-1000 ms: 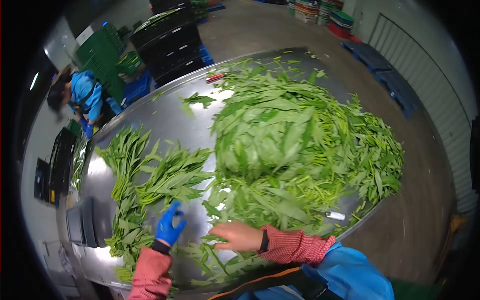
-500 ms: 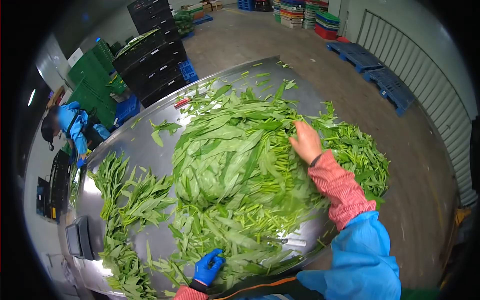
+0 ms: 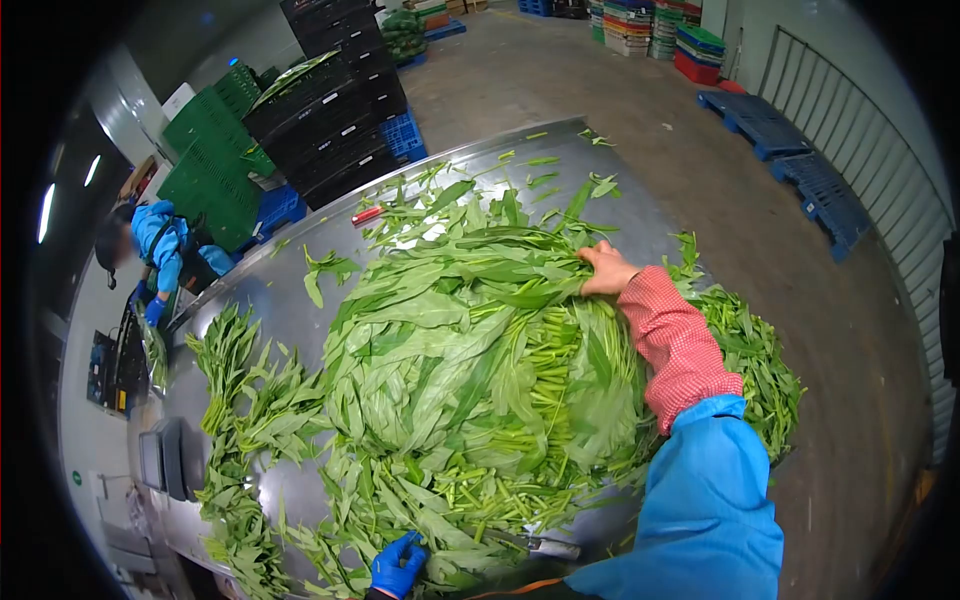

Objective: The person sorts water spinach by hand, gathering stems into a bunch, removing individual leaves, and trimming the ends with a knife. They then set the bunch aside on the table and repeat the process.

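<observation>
A large heap of leafy green stalks (image 3: 440, 350) lies on the metal table (image 3: 300, 300). My bare right hand (image 3: 607, 270) grips some stalks at the heap's upper right side, fingers closed round them. Near the table's front edge, my left hand (image 3: 399, 566) in a blue glove is over loose leaves; its fingers are bent, and what they hold, if anything, is too small to name. A knife (image 3: 553, 547) lies partly covered by greens, right of my left hand. Toward the back of the table is a red-handled tool (image 3: 367, 215).
Smaller bunches (image 3: 240, 450) line the table's left side, beside a grey scale-like device (image 3: 163, 458). More greens (image 3: 755, 370) lie at the right edge. A co-worker (image 3: 165, 245) in blue bends at the far left. Black crates (image 3: 320, 120) and blue pallets (image 3: 820, 195) stand beyond.
My right hand has closed on stalks and shifted slightly left, and the top stalks have moved with it. My left hand sits lower in view. The whole view has shifted a little.
</observation>
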`<control>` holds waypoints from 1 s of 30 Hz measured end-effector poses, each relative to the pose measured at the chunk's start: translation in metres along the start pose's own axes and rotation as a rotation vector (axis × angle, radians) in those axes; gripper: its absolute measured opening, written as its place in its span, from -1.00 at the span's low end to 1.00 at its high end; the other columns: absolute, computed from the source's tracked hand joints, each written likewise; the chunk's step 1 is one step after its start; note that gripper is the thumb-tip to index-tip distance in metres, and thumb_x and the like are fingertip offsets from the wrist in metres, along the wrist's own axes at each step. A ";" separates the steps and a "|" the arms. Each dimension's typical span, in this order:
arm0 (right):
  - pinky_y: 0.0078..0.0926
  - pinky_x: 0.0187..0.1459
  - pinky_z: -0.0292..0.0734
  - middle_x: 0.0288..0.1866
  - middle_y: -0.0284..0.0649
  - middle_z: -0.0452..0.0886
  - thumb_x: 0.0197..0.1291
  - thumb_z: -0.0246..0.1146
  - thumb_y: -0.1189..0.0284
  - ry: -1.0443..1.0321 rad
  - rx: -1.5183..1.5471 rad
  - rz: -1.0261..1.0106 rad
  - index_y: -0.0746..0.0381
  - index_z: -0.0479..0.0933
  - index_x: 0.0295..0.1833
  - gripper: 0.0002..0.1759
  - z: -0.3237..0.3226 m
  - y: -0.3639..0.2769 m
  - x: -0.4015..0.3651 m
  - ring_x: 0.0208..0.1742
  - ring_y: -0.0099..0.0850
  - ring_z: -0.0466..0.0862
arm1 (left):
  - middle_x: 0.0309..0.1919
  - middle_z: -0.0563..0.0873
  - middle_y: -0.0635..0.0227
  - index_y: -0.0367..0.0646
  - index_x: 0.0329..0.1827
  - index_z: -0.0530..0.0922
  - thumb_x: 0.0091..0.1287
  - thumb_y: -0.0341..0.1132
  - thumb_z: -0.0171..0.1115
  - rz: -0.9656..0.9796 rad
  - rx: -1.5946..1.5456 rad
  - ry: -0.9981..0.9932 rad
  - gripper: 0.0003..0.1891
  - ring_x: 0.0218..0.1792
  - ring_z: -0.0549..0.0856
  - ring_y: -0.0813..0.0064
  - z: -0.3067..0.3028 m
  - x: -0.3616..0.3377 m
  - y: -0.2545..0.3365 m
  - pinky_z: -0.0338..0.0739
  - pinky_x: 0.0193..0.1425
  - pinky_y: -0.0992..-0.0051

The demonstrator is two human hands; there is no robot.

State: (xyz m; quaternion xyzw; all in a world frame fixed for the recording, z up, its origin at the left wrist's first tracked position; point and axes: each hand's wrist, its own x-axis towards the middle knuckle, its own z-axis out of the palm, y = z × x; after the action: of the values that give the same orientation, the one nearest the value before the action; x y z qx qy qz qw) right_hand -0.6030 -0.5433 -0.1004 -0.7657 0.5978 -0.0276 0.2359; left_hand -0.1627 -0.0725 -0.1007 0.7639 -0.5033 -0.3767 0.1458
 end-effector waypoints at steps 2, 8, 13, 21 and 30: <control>-0.14 0.29 0.33 0.29 0.03 0.27 -0.19 0.37 0.02 0.024 0.014 -0.047 0.13 0.33 0.36 -0.07 -0.011 0.002 0.000 0.32 -0.01 0.33 | -0.14 0.72 0.11 -0.14 0.08 0.61 0.28 -0.09 0.27 -0.014 0.083 -0.006 -0.60 -0.16 0.69 0.25 0.002 0.003 0.001 0.56 0.00 0.36; -0.24 0.24 0.39 0.17 0.02 0.50 -0.11 0.26 -0.01 0.039 0.099 -0.117 0.22 0.38 0.29 -0.16 -0.056 -0.015 -0.010 0.19 -0.05 0.51 | -0.16 0.71 0.09 -0.16 0.06 0.61 0.26 -0.04 0.27 -0.033 0.152 -0.023 -0.56 -0.14 0.69 0.17 0.005 0.010 -0.006 0.56 0.00 0.31; -0.23 0.16 0.46 0.14 0.09 0.56 -0.10 0.36 -0.03 -0.058 0.261 -0.171 0.35 0.28 0.29 -0.07 -0.022 -0.009 0.001 0.10 -0.07 0.60 | -0.19 0.71 0.06 -0.21 0.04 0.60 0.24 -0.05 0.29 -0.069 0.135 -0.045 -0.55 -0.17 0.69 0.13 0.011 0.012 -0.015 0.56 -0.02 0.29; -0.11 -0.12 0.51 -0.23 0.06 0.64 -0.09 0.34 0.30 0.309 0.052 -0.140 0.23 0.54 -0.08 -0.58 -0.049 -0.030 -0.013 -0.15 0.04 0.63 | -0.16 0.71 0.04 -0.24 0.07 0.59 0.24 -0.06 0.30 -0.046 0.146 -0.025 -0.53 -0.14 0.68 0.13 0.018 0.016 -0.033 0.55 0.01 0.29; -0.26 -0.05 0.53 -0.12 -0.04 0.67 -0.02 0.36 0.22 0.434 0.345 -0.257 0.19 0.49 0.12 -0.45 -0.101 -0.049 0.014 -0.07 -0.15 0.67 | -0.23 0.71 0.09 -0.23 0.01 0.60 0.25 -0.11 0.30 -0.077 0.081 -0.035 -0.59 -0.20 0.68 0.19 0.020 0.020 -0.043 0.56 -0.05 0.35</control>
State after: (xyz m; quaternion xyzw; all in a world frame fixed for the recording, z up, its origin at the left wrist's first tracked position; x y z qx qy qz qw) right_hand -0.5877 -0.5804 0.0049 -0.7600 0.5188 -0.3213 0.2237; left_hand -0.1448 -0.0680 -0.1489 0.7813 -0.4910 -0.3744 0.0914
